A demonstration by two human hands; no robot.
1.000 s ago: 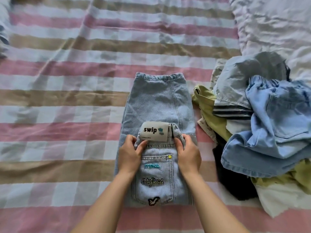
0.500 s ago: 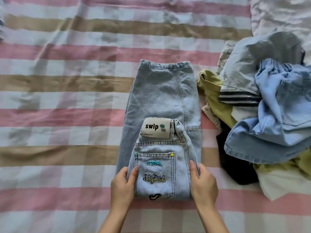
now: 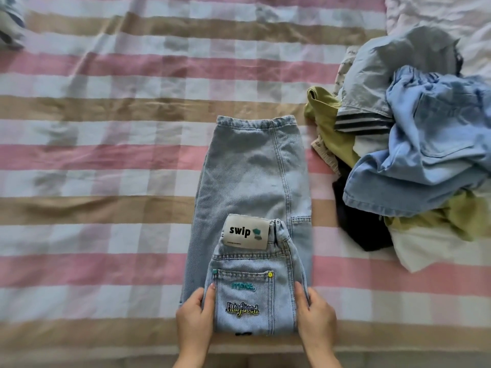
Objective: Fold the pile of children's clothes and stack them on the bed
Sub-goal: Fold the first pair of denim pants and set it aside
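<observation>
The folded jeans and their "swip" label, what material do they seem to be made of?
The jeans look like light-washed cotton denim: a diagonal twill weave, faded blue colour and pale topstitched seams show. The "swip" label looks like a smooth off-white patch, perhaps faux leather or coated paper; the view cannot settle which.

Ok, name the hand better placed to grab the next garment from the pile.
Right hand: it grips the jeans' right edge, the side nearest the unfolded pile. Left hand sits on the far side.

Both hands, left [image 3: 195, 317] and right [image 3: 316, 314], grip inward.
</observation>
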